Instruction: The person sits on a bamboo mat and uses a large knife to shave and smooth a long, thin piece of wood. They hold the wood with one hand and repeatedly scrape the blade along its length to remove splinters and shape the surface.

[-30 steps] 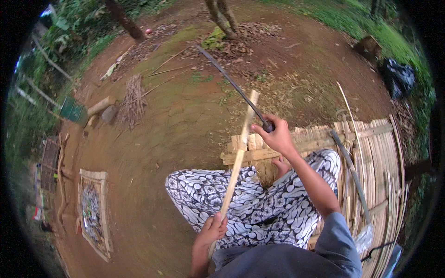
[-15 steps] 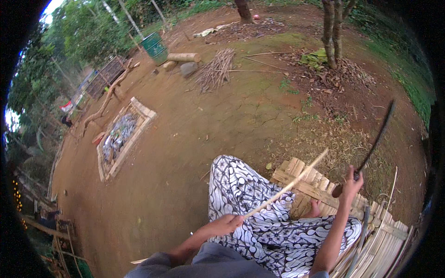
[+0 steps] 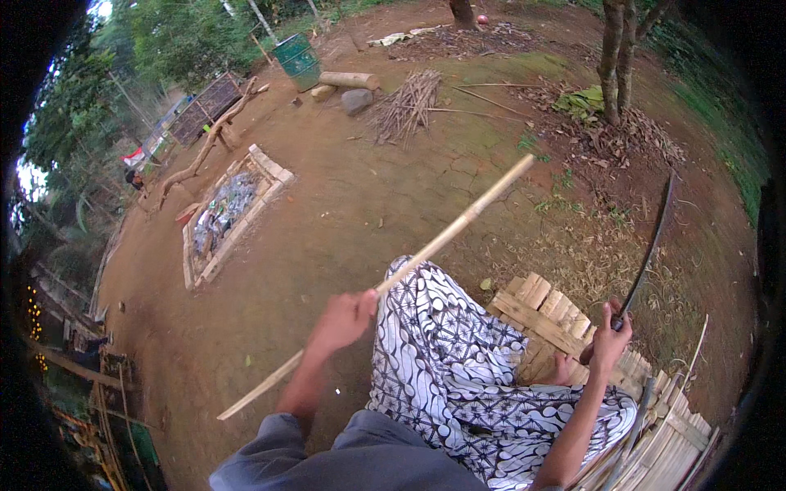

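Observation:
My left hand [image 3: 342,321] is closed around a long, pale bamboo strip [image 3: 450,229]. The strip slants from low at the left up to the far right, in front of my knee, with an end sticking out on each side of the hand. In my right hand [image 3: 610,335] is the handle of a machete [image 3: 651,250]. Its long, dark, curved blade points up and away, apart from the strip. I sit cross-legged in black-and-white patterned trousers [image 3: 442,344], with a bare foot [image 3: 562,370] showing on a bamboo platform [image 3: 536,326].
Split bamboo strips [image 3: 647,446] lie on the platform at the right. Pale shavings [image 3: 565,245] cover the ground beyond. Farther off are a bordered rubbish pit [image 3: 278,173], a stick pile [image 3: 409,106], a green drum [image 3: 297,64] and a tree [image 3: 618,65]. A person [image 3: 133,177] is at far left.
My left hand has moved left and up with the bamboo strip, so the strip's tip now reaches farther up. The machete has shifted slightly left. The whole view has shifted a little.

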Motion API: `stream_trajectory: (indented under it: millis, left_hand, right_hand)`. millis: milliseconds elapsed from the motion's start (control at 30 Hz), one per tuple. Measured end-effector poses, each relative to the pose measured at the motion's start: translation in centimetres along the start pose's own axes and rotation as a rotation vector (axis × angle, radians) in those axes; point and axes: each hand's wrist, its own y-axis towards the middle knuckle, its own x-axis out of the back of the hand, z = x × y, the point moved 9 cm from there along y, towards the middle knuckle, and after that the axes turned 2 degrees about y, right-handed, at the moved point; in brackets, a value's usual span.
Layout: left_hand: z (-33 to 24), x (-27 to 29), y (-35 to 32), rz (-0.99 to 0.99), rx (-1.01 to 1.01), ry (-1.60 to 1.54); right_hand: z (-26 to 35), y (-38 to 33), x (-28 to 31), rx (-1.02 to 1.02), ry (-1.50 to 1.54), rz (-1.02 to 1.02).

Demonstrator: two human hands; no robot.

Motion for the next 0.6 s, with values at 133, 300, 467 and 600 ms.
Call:
stream_trajectory:
  millis: [133, 300, 467, 600]
  left_hand:
    - [0.5, 4.4, 0.2, -0.156, 0.160, 0.076]
    - [0.6, 7.5, 0.7, -0.252, 0.179, 0.192]
    - [-2.2, 9.8, 1.1, -0.202, 0.109, 0.405]
    - [-4.9, 10.1, 2.4, -0.143, 0.005, 0.494]
  right_hand:
    - [2.3, -1.0, -0.5, 0.089, -0.093, 0.016]
    - [3.9, -2.3, -1.0, 0.063, -0.047, 0.019]
    - [3.8, -2.6, -1.7, 0.047, -0.045, 0.057]
    - [4.1, -3.3, -2.7, 0.027, -0.074, 0.112]
